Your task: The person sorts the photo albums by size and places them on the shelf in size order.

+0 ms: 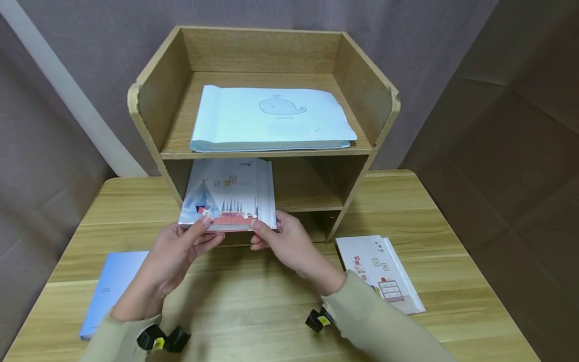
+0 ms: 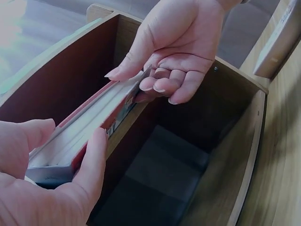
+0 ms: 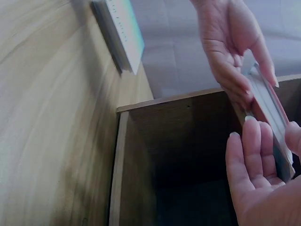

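An illustrated book (image 1: 228,193) with a tent on its cover lies partly inside the middle compartment of a small wooden shelf (image 1: 262,52), its near edge sticking out. My left hand (image 1: 174,256) pinches the near left corner, thumb on the cover and fingers beneath. At the near right corner my right hand (image 1: 294,244) grips the same book, also thumb on top. Seen in the left wrist view, the book's page edges (image 2: 89,122) lie between red covers, with my left thumb and fingers on either side. The book's far end is hidden under the upper board.
On the top shelf lies a pale blue book (image 1: 235,118) with a whale drawing. A blue book (image 1: 110,289) rests on the table (image 1: 253,322) at left, and another illustrated book (image 1: 380,274) at right. Below the middle board is a dark lower compartment (image 2: 155,174).
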`<state>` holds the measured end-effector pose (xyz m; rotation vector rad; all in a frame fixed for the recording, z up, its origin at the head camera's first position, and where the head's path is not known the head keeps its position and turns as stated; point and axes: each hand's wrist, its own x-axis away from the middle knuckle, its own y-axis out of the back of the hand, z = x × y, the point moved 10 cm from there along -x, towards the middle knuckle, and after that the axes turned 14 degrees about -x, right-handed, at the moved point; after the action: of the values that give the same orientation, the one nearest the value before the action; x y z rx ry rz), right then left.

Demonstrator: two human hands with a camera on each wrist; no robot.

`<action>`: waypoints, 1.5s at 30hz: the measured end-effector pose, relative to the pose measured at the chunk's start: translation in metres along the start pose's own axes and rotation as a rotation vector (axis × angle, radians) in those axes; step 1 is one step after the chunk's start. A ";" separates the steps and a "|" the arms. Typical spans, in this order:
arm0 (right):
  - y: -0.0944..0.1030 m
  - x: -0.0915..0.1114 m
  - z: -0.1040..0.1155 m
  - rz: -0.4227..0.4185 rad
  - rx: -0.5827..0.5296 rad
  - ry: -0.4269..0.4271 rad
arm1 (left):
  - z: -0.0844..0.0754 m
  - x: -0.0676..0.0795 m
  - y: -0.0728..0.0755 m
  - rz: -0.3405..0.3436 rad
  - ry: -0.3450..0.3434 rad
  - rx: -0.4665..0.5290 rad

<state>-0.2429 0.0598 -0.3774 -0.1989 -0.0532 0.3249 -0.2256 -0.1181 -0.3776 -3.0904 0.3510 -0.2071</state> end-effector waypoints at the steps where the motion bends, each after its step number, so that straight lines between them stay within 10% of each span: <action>1: 0.001 -0.001 0.000 -0.017 0.010 0.007 | 0.001 -0.001 0.000 0.002 0.010 0.005; 10: 0.006 -0.003 -0.003 -0.163 -0.013 0.092 | 0.004 -0.010 0.001 0.004 0.042 0.045; 35: 0.006 -0.014 -0.020 -0.215 -0.193 -0.082 | 0.015 -0.032 -0.009 0.024 0.071 0.127; 45: 0.016 -0.007 -0.020 -0.144 0.000 -0.057 | 0.018 -0.023 -0.017 0.001 0.052 -0.019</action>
<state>-0.2527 0.0684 -0.4005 -0.1850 -0.1231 0.1866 -0.2413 -0.0961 -0.3978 -3.1082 0.3577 -0.2861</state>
